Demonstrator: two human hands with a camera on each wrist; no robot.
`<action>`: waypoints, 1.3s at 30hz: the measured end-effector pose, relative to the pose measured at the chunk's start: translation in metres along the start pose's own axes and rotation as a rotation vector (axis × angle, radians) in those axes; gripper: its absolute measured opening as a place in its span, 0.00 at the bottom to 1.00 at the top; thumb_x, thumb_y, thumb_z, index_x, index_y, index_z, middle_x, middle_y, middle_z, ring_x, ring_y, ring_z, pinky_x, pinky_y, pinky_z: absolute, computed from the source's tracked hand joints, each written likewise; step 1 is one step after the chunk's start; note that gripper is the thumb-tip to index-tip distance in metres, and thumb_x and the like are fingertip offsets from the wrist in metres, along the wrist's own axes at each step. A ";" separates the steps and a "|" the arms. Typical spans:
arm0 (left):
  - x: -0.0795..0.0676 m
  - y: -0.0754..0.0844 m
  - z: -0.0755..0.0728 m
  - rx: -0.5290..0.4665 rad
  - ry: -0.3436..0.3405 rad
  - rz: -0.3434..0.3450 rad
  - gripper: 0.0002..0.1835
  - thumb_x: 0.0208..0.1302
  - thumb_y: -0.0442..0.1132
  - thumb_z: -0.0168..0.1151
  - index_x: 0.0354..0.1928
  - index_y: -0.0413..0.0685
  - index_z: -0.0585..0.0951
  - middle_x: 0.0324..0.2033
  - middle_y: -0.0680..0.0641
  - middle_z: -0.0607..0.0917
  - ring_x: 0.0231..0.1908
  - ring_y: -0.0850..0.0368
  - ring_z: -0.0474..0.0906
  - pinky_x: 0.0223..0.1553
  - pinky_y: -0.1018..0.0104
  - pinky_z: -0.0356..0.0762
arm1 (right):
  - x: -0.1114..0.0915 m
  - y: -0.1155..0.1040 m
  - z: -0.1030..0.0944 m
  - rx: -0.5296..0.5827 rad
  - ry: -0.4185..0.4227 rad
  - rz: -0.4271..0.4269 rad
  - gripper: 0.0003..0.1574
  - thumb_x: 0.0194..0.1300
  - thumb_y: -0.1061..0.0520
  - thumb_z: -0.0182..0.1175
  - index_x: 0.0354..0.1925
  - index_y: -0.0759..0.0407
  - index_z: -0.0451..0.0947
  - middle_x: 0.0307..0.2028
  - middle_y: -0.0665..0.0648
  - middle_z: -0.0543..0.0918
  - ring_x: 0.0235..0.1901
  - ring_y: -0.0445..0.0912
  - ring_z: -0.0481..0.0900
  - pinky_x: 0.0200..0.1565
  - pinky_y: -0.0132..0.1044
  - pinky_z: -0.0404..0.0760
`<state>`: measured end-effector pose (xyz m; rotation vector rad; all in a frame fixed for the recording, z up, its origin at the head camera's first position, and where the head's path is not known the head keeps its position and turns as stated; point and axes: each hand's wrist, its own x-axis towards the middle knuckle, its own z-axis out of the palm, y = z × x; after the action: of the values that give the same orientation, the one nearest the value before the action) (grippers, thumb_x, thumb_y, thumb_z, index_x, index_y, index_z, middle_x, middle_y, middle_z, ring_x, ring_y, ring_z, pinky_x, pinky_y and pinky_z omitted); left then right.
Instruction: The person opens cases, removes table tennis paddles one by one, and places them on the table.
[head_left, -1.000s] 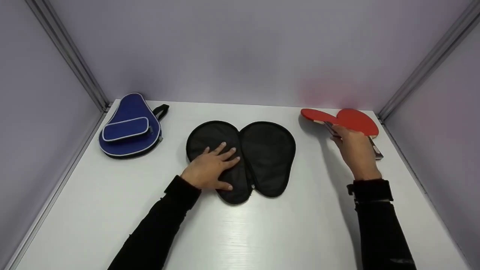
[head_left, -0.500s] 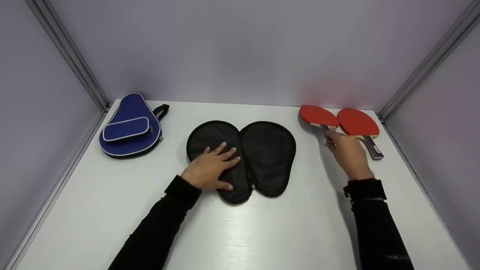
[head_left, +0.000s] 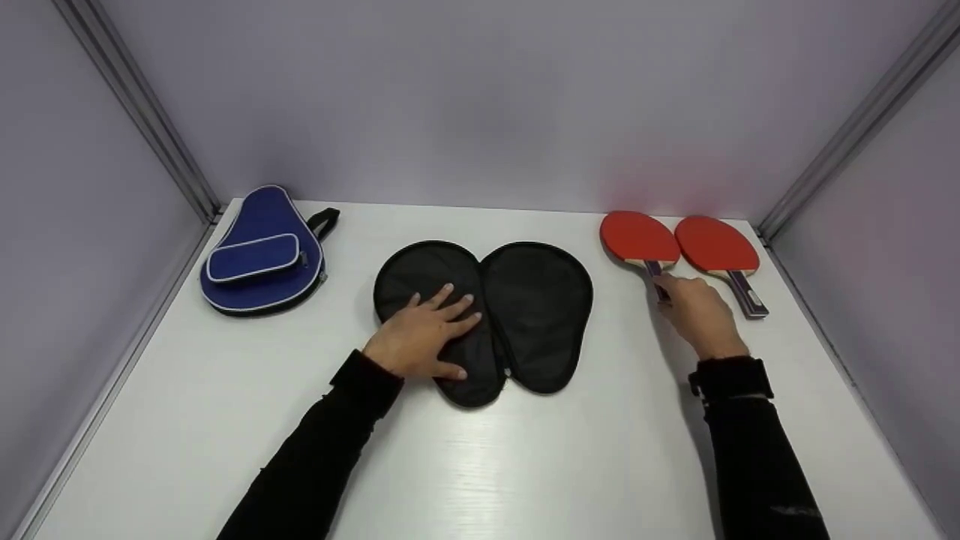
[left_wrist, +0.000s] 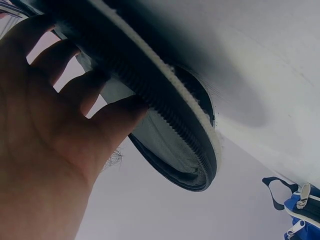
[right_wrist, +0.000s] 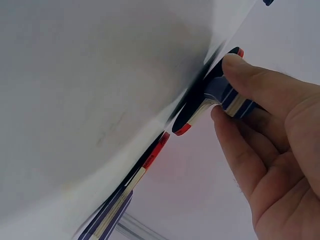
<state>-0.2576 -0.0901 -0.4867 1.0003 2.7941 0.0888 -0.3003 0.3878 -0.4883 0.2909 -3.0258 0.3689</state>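
I see a bare right hand (right_wrist: 277, 155) filling the right side of my view, its thumb laid over the blue-and-cream striped handle (right_wrist: 239, 104) of a table tennis paddle (right_wrist: 191, 110) and its other fingers below. That paddle, dark-faced and red-edged, is seen nearly edge-on beside the smooth white counter (right_wrist: 90, 90); I can't tell whether they touch. Lower left, I have a second paddle (right_wrist: 131, 183), also edge-on along the counter, showing a red rim, pale wood and a purple-blue striped handle. The red rims sit just beside each other. Behind I get a plain pale lilac wall (right_wrist: 200, 200).
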 end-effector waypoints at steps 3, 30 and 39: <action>0.000 0.000 0.000 0.001 0.000 0.001 0.52 0.77 0.69 0.74 0.94 0.59 0.66 0.96 0.46 0.60 0.97 0.35 0.48 0.91 0.23 0.61 | -0.001 0.006 -0.001 0.002 -0.016 0.001 0.26 0.73 0.73 0.73 0.68 0.69 0.87 0.49 0.76 0.95 0.48 0.70 0.95 0.47 0.66 0.93; -0.002 -0.004 -0.005 -0.010 -0.032 0.013 0.53 0.77 0.70 0.74 0.95 0.60 0.65 0.97 0.47 0.56 0.97 0.36 0.46 0.92 0.23 0.58 | -0.005 -0.059 -0.009 -0.096 -0.013 -0.310 0.32 0.81 0.56 0.76 0.77 0.62 0.86 0.76 0.67 0.88 0.74 0.64 0.89 0.71 0.64 0.91; -0.003 -0.005 -0.007 0.002 -0.009 0.022 0.51 0.79 0.69 0.74 0.94 0.59 0.67 0.96 0.47 0.59 0.97 0.36 0.49 0.92 0.26 0.62 | -0.011 -0.087 0.009 -0.065 -0.166 -0.411 0.28 0.81 0.53 0.77 0.71 0.64 0.90 0.71 0.67 0.92 0.71 0.62 0.92 0.69 0.59 0.93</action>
<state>-0.2600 -0.0958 -0.4800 1.0295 2.7757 0.0846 -0.2726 0.3049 -0.4779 0.9596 -3.0148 0.2210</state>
